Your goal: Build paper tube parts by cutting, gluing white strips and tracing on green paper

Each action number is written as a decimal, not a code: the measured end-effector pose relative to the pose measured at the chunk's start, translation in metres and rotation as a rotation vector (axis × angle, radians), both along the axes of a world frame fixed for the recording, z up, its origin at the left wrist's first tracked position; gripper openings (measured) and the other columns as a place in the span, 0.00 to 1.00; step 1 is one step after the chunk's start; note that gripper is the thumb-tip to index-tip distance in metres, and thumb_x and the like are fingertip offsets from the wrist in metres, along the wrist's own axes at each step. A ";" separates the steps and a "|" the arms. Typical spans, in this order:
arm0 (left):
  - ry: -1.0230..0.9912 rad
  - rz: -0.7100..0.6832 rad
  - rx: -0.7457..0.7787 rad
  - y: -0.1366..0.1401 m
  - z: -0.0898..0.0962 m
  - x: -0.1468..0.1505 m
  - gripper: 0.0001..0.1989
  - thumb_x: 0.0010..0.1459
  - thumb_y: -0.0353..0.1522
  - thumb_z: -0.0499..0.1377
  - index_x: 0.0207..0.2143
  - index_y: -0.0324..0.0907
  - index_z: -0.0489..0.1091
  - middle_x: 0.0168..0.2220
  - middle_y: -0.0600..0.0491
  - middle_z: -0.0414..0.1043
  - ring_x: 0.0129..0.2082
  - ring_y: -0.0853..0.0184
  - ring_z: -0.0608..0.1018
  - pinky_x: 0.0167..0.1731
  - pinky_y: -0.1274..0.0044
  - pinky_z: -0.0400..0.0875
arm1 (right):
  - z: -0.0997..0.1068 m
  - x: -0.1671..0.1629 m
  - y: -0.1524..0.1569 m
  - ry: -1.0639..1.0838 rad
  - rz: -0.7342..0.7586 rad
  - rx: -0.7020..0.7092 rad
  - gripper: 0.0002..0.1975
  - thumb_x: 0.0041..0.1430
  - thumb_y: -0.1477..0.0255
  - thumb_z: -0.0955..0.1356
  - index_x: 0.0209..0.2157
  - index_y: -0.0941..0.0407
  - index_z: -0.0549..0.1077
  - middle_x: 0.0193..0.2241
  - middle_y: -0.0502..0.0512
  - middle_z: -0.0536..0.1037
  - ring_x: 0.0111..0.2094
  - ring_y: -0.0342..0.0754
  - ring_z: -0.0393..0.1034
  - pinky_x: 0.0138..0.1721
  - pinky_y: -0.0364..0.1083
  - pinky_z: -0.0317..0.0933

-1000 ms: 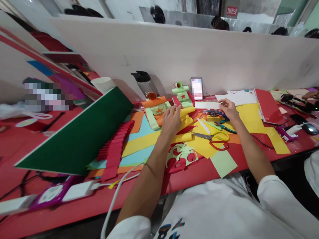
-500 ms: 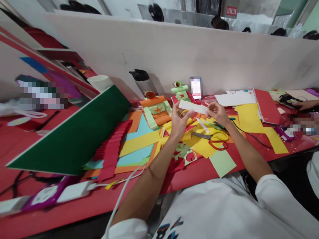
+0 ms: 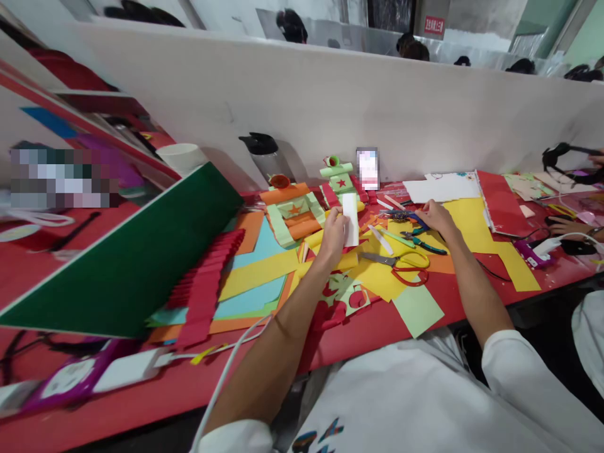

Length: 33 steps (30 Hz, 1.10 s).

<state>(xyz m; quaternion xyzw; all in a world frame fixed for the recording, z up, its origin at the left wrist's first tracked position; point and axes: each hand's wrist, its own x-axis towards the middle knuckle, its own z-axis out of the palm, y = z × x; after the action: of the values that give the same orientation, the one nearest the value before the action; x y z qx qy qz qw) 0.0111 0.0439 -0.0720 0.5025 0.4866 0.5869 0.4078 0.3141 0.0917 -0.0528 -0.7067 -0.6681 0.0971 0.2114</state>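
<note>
My left hand [image 3: 333, 234] is closed on a strip of white paper [image 3: 350, 220], which stands upright above the pile of cut paper. My right hand [image 3: 438, 220] has its fingers closed at the handles of a dark tool with blue handles [image 3: 400, 214]; its exact kind is hard to make out. Close by lie a tool with green and black handles [image 3: 425, 245] and scissors with yellow and red handles [image 3: 396, 260]. Yellow paper [image 3: 377, 277] spreads under them. Behind my left hand are a green paper figure with a red star [image 3: 340, 183] and an orange-and-green one [image 3: 295, 211].
A phone [image 3: 369, 168] leans on the white partition [image 3: 330, 107], beside a bottle [image 3: 268, 160]. On the left a green board [image 3: 127, 264] stands tilted. A white cable [image 3: 236, 352] crosses the table edge near my left arm. At right is another person's hand [image 3: 569, 228].
My right hand has let go of the white strip and moved right, onto the blue-handled tool. The strip has turned from level to upright in my left hand.
</note>
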 end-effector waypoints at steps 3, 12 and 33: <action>-0.108 0.001 -0.101 -0.002 0.003 0.002 0.06 0.54 0.35 0.53 0.35 0.47 0.60 0.27 0.58 0.62 0.23 0.68 0.65 0.21 0.79 0.60 | -0.002 0.005 0.001 -0.068 0.006 -0.187 0.19 0.67 0.51 0.68 0.40 0.54 0.76 0.41 0.59 0.84 0.40 0.52 0.77 0.38 0.44 0.59; -0.043 0.002 -0.103 -0.008 0.008 0.008 0.12 0.67 0.41 0.58 0.33 0.45 0.62 0.25 0.59 0.62 0.22 0.70 0.65 0.22 0.80 0.61 | -0.004 0.006 0.003 -0.040 0.130 -0.197 0.23 0.68 0.54 0.66 0.26 0.56 0.73 0.25 0.56 0.78 0.30 0.49 0.71 0.33 0.45 0.54; -0.137 -0.058 -0.111 -0.008 0.009 0.005 0.19 0.46 0.32 0.60 0.44 0.44 0.70 0.32 0.56 0.68 0.27 0.67 0.70 0.23 0.78 0.63 | 0.014 0.007 -0.005 1.175 0.528 -0.028 0.22 0.51 0.56 0.78 0.38 0.53 0.71 0.32 0.49 0.75 0.31 0.44 0.71 0.37 0.44 0.69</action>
<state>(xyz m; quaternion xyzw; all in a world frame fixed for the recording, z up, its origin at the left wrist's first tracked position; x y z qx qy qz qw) 0.0165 0.0357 -0.0627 0.4518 0.4748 0.5799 0.4839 0.3211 0.0869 -0.0385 -0.3503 -0.5910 0.5253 0.5020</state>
